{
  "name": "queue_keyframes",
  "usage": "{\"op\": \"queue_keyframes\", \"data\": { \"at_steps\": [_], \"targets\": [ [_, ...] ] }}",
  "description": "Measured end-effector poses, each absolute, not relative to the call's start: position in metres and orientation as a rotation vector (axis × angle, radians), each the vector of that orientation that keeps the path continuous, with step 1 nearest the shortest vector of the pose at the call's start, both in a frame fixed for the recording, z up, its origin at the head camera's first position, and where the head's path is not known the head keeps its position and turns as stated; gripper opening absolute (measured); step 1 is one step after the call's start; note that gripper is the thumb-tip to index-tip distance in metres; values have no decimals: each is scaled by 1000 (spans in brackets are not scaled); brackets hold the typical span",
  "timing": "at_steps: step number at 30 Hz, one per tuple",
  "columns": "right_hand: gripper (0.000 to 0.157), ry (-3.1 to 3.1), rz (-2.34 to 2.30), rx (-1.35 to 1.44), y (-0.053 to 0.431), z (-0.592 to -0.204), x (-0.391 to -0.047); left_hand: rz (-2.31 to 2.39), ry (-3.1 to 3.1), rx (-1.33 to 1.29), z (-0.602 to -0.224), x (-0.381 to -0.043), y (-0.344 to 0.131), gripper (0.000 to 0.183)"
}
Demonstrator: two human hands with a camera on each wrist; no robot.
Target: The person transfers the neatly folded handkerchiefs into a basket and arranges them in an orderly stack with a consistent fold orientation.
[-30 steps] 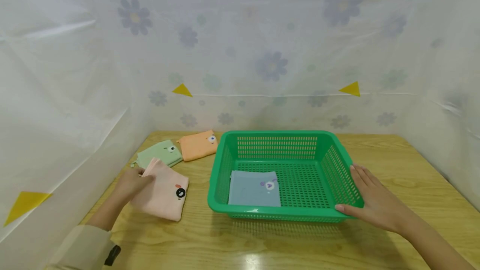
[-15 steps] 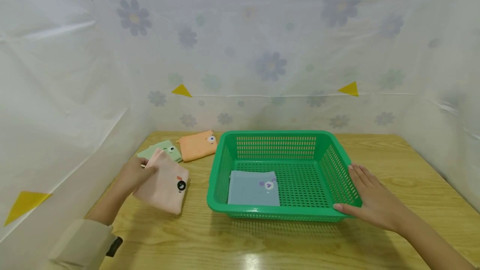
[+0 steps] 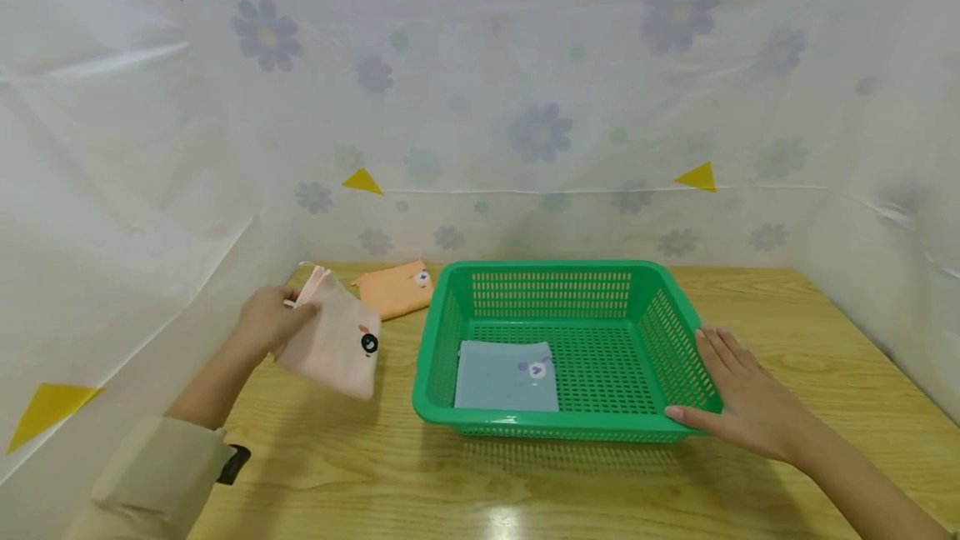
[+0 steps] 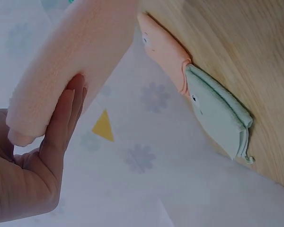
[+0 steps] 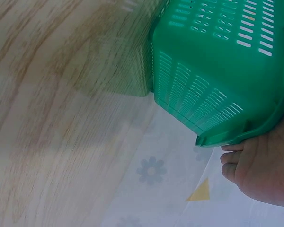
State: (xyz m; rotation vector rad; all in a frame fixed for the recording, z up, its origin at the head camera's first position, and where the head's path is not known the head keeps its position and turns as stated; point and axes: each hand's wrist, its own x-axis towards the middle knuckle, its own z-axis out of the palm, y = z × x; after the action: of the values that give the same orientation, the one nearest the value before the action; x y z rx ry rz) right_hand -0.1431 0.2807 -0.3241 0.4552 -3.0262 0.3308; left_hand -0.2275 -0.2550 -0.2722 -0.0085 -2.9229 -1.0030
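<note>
My left hand (image 3: 270, 319) pinches a folded pale pink towel (image 3: 330, 340) by its left edge, thumb in front. A dark round eye is stitched on the towel, and it hangs tilted over the table's left side. In the left wrist view, fingers lie against the fuzzy pink cloth. My right hand (image 3: 753, 398) rests on the right rim of a green plastic basket (image 3: 555, 418), fingers straight along the side and thumb at the front corner. A folded light blue towel (image 3: 495, 377) lies flat in the basket's left part.
Behind the pink towel, a folded orange towel (image 3: 393, 290) lies left of the basket. Beside it lies a folded green towel (image 4: 217, 111), hidden in the head view. White flowered sheeting (image 3: 540, 132) walls the wooden table (image 3: 420, 490) at back and sides.
My left hand has lifted the pink towel up and away from the viewer, so that it now covers the green towel in the head view. My right hand stays on the basket.
</note>
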Motion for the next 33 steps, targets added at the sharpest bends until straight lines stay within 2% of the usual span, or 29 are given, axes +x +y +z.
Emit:
{"op": "queue_keyframes", "data": {
  "at_steps": [8,33],
  "targets": [
    [99,-3033,345,463,281,-322,-143,-996,-2908,24,-256,-231,-245,48],
    [99,-3037,385,466,281,-323,-143,-1358,-2791,40,-224,-229,-211,45]
  ]
}}
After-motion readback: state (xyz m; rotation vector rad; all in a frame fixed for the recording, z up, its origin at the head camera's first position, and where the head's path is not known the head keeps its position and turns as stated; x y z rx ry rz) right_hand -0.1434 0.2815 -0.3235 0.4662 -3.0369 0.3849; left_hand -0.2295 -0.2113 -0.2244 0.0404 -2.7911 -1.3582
